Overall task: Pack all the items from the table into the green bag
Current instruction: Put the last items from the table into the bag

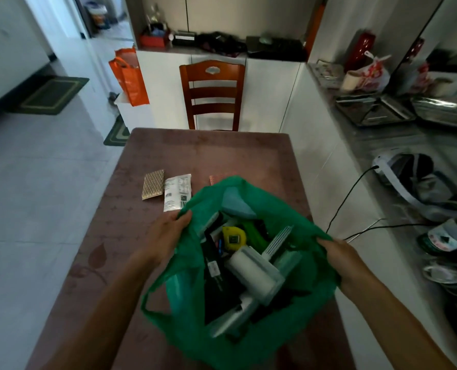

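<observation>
On the near half of the table (184,153), mouth upward: one green bag (283,209), soft cloth, held wide by both hands, in my judgement so that its contents can be seen and the remaining pieces dropped in.

Left hand (166,236): grips the bag's left rim, fingers curled over the edge with the cloth pinched against the thumb side. Right hand (347,263): holds the right rim likewise, fingers folded into the cloth; the fingertips are hidden by the fabric. One loop handle (152,303) hangs slack at the near left.

Contents, as far as visible:
- yellow tape measure (234,237), near the centre, lying on top
- white lint roller (251,273), lying aslant, its handle end toward the near left
- black flat package (216,279), leaning along the left side
- pale comb-like item (276,240), tilted, just right of the tape measure
- light blue piece (235,201) against the far wall
- further dark and green objects beneath, not identifiable

Still outside on the table, beyond the bag:
- patterned tan packet (153,184), flat
- white printed sachet (176,192), touching or just beside the packet, its near corner close to the bag's rim
- reddish flat item (216,179), mostly hidden behind the far rim

Status, judged: packing largely done; three items remain to go in
</observation>
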{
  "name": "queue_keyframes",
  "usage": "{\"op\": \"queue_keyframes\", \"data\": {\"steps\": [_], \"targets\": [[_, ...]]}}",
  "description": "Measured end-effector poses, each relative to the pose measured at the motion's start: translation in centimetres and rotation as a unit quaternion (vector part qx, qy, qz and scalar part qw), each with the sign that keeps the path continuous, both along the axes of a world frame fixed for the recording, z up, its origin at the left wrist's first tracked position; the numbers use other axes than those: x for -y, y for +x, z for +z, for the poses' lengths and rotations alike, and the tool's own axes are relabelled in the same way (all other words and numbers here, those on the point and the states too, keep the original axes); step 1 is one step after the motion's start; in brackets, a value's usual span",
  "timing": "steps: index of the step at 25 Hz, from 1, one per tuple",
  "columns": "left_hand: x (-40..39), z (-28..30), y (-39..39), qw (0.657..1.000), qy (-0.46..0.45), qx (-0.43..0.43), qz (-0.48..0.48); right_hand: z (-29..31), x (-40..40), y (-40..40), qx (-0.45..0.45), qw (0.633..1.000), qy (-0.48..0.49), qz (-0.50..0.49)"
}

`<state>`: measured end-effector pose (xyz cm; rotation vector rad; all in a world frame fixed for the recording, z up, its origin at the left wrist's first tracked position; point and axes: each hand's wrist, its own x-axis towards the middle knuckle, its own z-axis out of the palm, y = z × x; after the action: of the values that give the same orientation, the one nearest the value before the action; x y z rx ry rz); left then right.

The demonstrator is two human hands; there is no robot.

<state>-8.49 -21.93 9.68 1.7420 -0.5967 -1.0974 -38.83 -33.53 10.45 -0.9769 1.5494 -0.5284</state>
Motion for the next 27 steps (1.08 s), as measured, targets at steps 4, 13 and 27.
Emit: {"op": "queue_keyframes", "data": {"steps": [4,13,27], "targets": [[0.0,-0.7,1.0,0.935,0.122,0.311,-0.119,-0.6,-0.1,0.2,-0.315,0.908,-0.178,0.21],[-7.8,-2.5,-1.5,0.903,0.152,0.394,-0.074,-3.8,2.0,5.9,-0.584,0.562,-0.198,0.552],[-4.4,12.0,-0.2,0.959,-0.194,-0.175,0.108,11.2,1.6,9.4,0.143,0.938,-0.214,0.231]]}}
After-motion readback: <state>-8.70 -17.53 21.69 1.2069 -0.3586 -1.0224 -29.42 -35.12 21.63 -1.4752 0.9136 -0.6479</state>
